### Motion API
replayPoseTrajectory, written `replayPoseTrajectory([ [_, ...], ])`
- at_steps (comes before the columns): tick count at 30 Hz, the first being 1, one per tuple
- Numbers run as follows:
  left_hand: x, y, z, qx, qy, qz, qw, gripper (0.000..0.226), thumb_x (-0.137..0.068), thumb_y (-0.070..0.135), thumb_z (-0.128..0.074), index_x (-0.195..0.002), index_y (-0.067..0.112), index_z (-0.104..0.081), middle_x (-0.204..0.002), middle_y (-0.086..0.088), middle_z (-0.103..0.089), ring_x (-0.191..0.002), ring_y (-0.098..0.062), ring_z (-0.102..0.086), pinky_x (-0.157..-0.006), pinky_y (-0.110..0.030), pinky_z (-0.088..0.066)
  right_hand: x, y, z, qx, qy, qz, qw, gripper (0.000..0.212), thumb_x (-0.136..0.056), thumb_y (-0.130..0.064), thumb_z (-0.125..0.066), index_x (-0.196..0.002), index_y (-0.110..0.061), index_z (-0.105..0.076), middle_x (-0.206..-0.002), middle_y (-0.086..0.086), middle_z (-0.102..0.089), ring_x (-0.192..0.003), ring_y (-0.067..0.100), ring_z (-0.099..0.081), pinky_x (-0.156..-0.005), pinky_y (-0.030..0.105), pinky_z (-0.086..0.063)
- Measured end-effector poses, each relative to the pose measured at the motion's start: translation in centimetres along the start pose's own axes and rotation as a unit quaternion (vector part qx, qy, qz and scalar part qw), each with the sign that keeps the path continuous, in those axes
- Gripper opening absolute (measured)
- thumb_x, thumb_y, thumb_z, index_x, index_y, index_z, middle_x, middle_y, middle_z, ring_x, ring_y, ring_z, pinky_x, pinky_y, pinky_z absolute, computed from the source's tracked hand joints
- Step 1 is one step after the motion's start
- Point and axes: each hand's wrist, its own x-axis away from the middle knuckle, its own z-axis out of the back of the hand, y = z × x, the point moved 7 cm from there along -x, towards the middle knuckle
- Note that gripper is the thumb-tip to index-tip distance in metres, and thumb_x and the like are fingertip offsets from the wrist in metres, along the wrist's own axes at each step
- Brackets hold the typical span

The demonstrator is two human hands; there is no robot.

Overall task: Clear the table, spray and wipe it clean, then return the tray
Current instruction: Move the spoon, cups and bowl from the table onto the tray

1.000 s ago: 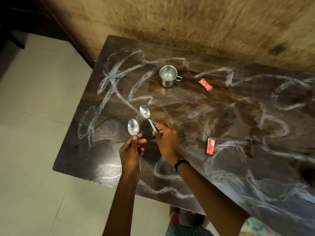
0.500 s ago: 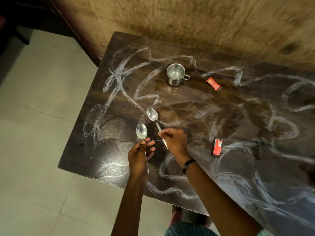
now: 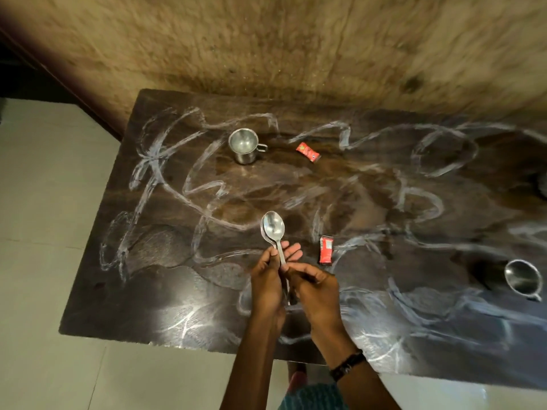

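Two steel spoons [image 3: 273, 229] are stacked bowl on bowl above the dark wooden table [image 3: 165, 291], which is covered in white chalky scribbles. My left hand [image 3: 268, 279] grips their handles from the left. My right hand [image 3: 315, 284] closes on the lower ends of the handles from the right, the two hands touching. A steel cup [image 3: 244, 145] stands at the back of the table. A second steel cup [image 3: 522, 278] sits near the right edge. One red packet [image 3: 307, 151] lies beside the back cup, another red packet [image 3: 326, 249] just right of my hands.
A rough tan wall [image 3: 296, 48] runs along the table's far side. Pale tiled floor [image 3: 44, 202] lies to the left and in front of the table. No tray, spray bottle or cloth is in view.
The two spoons, held apart one in each hand, have been brought together into one stack. Both hands have closed in on each other. The view has shifted right, revealing a second cup.
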Motion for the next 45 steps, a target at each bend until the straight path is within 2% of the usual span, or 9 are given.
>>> replayPoseTrajectory([
  [5,1.3,-2.1,-4.5,-0.049,-0.050,-0.006,0.998,0.028,-0.100,0.012,-0.035,-0.109,0.005,-0.061,-0.091,-0.003,-0.075,-0.086,-0.013,-0.071,-0.078,-0.021,-0.057,-0.6,-1.3,5.5,0.022,0.033,0.039,0.998,0.021,-0.078,-0.008,-0.075,-0.079,-0.029,-0.077,-0.078,-0.007,-0.076,-0.074,0.009,-0.069,-0.077,0.034,-0.057],
  [12,3.0,-4.9,-12.4,-0.084,-0.125,0.002,0.989,0.028,-0.100,0.016,-0.035,-0.105,0.006,-0.061,-0.106,-0.007,-0.071,-0.101,-0.013,-0.068,-0.086,-0.026,-0.054,-0.3,-4.6,13.2,0.167,0.085,0.170,0.967,0.023,-0.087,-0.011,-0.068,-0.098,-0.029,-0.075,-0.097,-0.013,-0.073,-0.085,0.001,-0.066,-0.075,0.014,-0.051],
  [17,4.4,-7.5,-20.4,-0.091,-0.179,-0.006,0.980,0.026,-0.101,0.012,-0.034,-0.099,0.007,-0.059,-0.097,0.000,-0.074,-0.104,-0.012,-0.066,-0.072,-0.017,-0.055,-1.5,-6.4,20.8,0.262,0.125,0.191,0.938,0.015,-0.090,-0.020,-0.064,-0.100,-0.026,-0.074,-0.093,-0.005,-0.074,-0.082,0.014,-0.068,-0.075,0.035,-0.056],
  [21,6.1,-11.1,-27.4,-0.099,-0.202,0.000,0.974,0.024,-0.101,0.011,-0.032,-0.097,0.008,-0.056,-0.099,-0.001,-0.073,-0.108,-0.015,-0.063,-0.069,-0.018,-0.055,-3.8,-6.7,28.7,0.285,0.129,0.150,0.938,0.021,-0.087,-0.034,-0.061,-0.097,-0.022,-0.074,-0.089,0.001,-0.075,-0.082,0.021,-0.070,-0.073,0.040,-0.057],
  [26,8.6,-15.9,-37.2,-0.095,-0.250,0.012,0.964,0.026,-0.101,0.010,-0.029,-0.086,0.009,-0.050,-0.100,-0.004,-0.072,-0.106,-0.015,-0.064,-0.073,-0.019,-0.055,-5.3,-8.9,39.9,0.110,0.104,0.166,0.975,0.023,-0.083,-0.012,-0.071,-0.090,-0.034,-0.074,-0.088,-0.023,-0.071,-0.082,-0.005,-0.067,-0.077,0.017,-0.053],
  [32,10.2,-24.0,-47.7,-0.157,-0.288,0.015,0.945,0.028,-0.102,0.016,-0.031,-0.088,0.016,-0.055,-0.111,-0.005,-0.069,-0.112,-0.015,-0.062,-0.094,-0.027,-0.049,-7.7,-7.7,52.0,-0.058,0.131,0.133,0.981,0.023,-0.084,-0.002,-0.067,-0.096,-0.020,-0.076,-0.092,-0.007,-0.075,-0.092,0.009,-0.070,-0.083,0.022,-0.054],
  [35,11.1,-28.1,-52.2,-0.172,-0.295,0.031,0.939,0.026,-0.101,0.013,-0.032,-0.090,0.012,-0.055,-0.108,-0.005,-0.069,-0.106,-0.014,-0.063,-0.089,-0.023,-0.051,-8.7,-6.6,57.8,-0.063,0.163,0.110,0.979,0.028,-0.085,-0.003,-0.066,-0.087,-0.030,-0.075,-0.083,-0.008,-0.076,-0.083,0.011,-0.070,-0.075,0.023,-0.054],
  [42,12.4,-35.2,-58.4,-0.263,-0.314,0.088,0.908,0.028,-0.099,0.014,-0.040,-0.123,0.014,-0.055,-0.110,0.011,-0.060,-0.100,0.002,-0.056,-0.099,-0.026,-0.044,-11.8,-4.0,69.1,-0.084,0.196,0.051,0.976,0.025,-0.086,-0.002,-0.065,-0.079,-0.023,-0.075,-0.070,-0.012,-0.073,-0.072,0.004,-0.067,-0.073,0.019,-0.053],
  [45,11.5,-37.6,-59.6,-0.304,-0.300,0.096,0.899,0.024,-0.099,0.014,-0.041,-0.118,0.020,-0.055,-0.110,0.013,-0.052,-0.098,0.007,-0.048,-0.099,-0.026,-0.039,-14.0,-2.4,74.1,-0.087,0.232,0.007,0.969,0.021,-0.084,-0.005,-0.068,-0.073,-0.023,-0.073,-0.061,-0.012,-0.069,-0.068,0.011,-0.061,-0.073,0.027,-0.049],
])
